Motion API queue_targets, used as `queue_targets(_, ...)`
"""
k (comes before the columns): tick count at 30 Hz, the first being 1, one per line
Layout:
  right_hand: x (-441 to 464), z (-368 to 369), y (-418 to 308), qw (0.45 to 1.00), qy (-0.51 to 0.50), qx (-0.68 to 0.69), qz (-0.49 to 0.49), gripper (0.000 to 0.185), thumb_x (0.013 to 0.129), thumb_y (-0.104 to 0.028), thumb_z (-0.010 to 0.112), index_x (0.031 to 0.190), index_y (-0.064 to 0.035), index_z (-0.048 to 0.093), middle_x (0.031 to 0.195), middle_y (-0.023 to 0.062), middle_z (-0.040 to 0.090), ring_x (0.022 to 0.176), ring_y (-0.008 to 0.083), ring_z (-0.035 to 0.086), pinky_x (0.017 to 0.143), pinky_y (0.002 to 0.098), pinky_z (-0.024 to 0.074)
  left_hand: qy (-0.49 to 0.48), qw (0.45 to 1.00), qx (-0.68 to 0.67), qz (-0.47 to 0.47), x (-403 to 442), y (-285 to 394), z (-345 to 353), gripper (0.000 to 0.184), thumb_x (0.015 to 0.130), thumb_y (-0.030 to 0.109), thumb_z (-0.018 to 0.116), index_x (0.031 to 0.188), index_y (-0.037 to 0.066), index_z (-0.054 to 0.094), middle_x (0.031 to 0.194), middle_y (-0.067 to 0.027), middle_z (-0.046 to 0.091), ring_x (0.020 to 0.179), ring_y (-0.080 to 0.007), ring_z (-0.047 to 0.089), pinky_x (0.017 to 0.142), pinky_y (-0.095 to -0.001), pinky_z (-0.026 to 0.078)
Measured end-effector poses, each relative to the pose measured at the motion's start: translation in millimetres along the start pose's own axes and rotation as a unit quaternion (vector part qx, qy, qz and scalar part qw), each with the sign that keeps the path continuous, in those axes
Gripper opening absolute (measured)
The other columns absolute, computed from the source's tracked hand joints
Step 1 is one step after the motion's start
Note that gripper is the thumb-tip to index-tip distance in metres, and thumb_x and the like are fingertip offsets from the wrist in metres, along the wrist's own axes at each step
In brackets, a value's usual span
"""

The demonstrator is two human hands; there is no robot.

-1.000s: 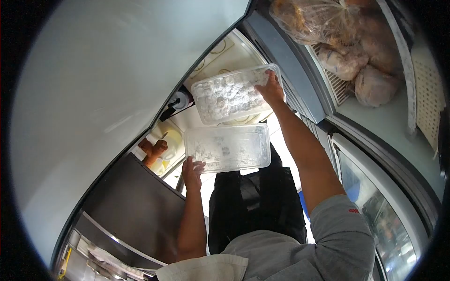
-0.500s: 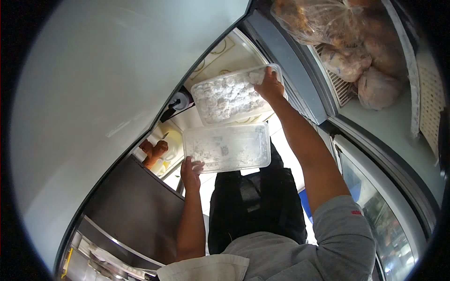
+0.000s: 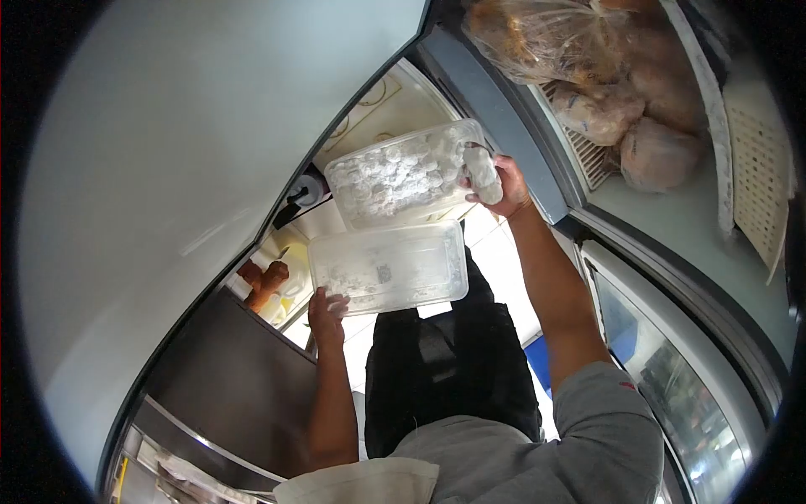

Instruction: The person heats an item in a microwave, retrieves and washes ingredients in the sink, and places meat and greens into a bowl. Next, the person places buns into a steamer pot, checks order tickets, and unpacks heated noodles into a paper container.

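Note:
A translucent rectangular plastic container point(image 3: 340, 178) holds several rounded pieces coated in white powder. My right hand point(image 3: 509, 189) is at its right end, fingers closed round a pale, powder-dusted piece point(image 3: 482, 173) above the rim. What the piece is made of I cannot tell. Nearer my body, a second translucent plastic container point(image 3: 403, 269) has only traces of white powder in it. My left hand point(image 3: 327, 312) grips its lower left corner, the thumb and fingers partly seen through the plastic.
An open fridge or freezer compartment with bagged food point(image 3: 662, 155) is at upper right. A large pale door panel point(image 3: 185, 151) fills the left. Beyond its edge, another person's hand point(image 3: 267, 281) is near a yellowish container point(image 3: 292, 269). A dark cabinet panel point(image 3: 235, 378) stands at lower left.
My right hand has left the full container's right corner, come down slightly and now holds a powdered piece. The left hand keeps its grip on the second container. The whole view has shifted slightly.

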State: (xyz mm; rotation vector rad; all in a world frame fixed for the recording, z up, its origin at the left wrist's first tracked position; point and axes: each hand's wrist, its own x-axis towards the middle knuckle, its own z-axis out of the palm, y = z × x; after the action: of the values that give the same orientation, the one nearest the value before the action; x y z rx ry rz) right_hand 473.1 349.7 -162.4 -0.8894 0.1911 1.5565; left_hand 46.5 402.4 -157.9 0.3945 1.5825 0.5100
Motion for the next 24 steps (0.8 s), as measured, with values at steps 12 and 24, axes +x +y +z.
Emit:
queue_targets(12,25,53,-36,0.484,0.135,-0.862,0.072,0.033,0.078,-0.027,0.059,0.107,-0.0138,0.057,0.101,0.0150,0.064,0.091,0.0296,0.063,0.073,0.0394,0.0508,0.013,1.000,0.003,0.027,-9,8,-1,0.038,0.087,0.035,0.057,0.106,0.002,0.053,0.074,-0.0097,0.060,0.063,-0.0209,0.062,0.048,-0.0253,0.046)
queue_targets(24,57,21,49,0.412,0.221,-0.877,0.111,0.031,0.084,-0.013,0.051,0.114,-0.0071,0.047,0.102,0.0155,0.063,0.093,0.0281,0.063,0.073,0.0436,0.0514,-0.006,0.998,-0.066,0.020,-12,-4,7,0.029,0.090,0.032,0.054,0.101,0.006,0.052,0.073,-0.0095,0.061,0.063,-0.0210,0.062,0.052,-0.0269,0.049)
